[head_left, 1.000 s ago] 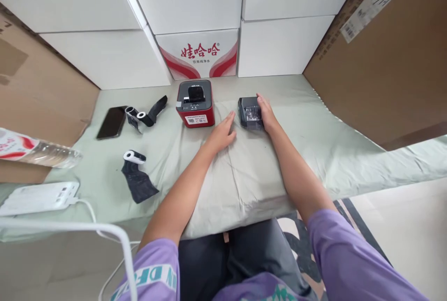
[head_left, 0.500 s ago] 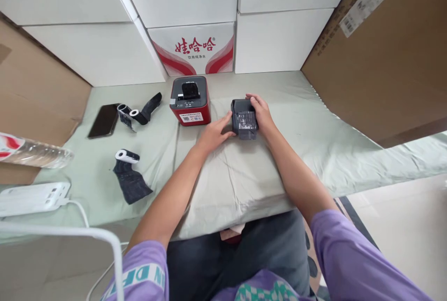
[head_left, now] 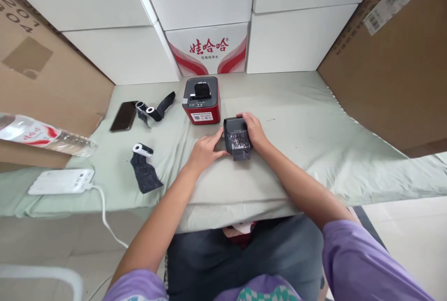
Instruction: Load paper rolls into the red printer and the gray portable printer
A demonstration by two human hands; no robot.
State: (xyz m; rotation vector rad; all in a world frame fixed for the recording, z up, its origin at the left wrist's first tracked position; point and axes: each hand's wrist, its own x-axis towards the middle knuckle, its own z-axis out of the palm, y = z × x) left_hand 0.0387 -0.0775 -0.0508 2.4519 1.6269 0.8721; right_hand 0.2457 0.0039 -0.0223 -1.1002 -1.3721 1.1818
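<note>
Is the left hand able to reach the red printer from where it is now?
Probably yes. The left hand rests against the small black printer, and the red printer stands just beyond it on the cloth, with nothing between them.

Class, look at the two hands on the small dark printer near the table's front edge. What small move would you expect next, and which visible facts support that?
Probably a lift or a lid opening. The right hand grips the small dark printer from its right side, and the left hand touches its left side, so both hands bracket it. It sits flat on the green cloth, in front of the red printer.
</note>
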